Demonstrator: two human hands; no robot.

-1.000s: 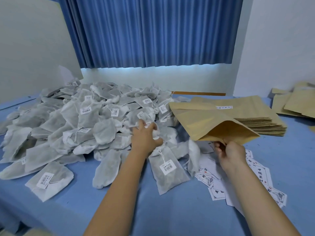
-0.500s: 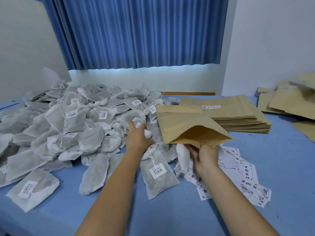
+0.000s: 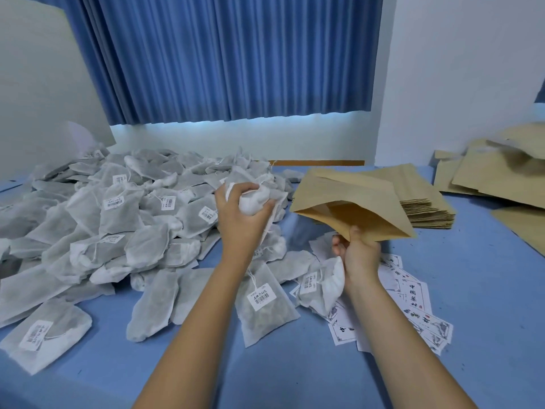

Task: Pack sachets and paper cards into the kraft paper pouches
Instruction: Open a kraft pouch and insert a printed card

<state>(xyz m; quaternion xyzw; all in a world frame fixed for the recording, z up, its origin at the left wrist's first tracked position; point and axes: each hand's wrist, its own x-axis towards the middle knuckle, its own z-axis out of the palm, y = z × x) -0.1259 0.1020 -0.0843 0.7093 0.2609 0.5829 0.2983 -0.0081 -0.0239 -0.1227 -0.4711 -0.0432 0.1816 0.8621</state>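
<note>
1. Sachet loading is the step in hand: your left hand has its fingers curled tight round one bunched white sachet, held above the pile and just left of the pouch mouth.
2. Your right hand pinches the pouch at the near edge of its mouth, thumb on top, fingers curled beneath. The pouch hangs over the table, mouth gaping toward the left.
3. Next, I judge, you carry the sachet right and push it into the opening. Only one hand holds the thin paper, so keep the mouth spread; the sachet looks bulky as bunched, so let it flatten as it enters.
4. Cards must go in too; they lie fanned on the table under and right of your right wrist, close to hand.
5. The sachet is soft, pale fabric, crumpled by your grip, with a string trailing below. Others in the pile lie flat and bear barcode labels.
6. The pouch is tan kraft and looks empty inside; a stack of spare ones sits just behind it.
</note>
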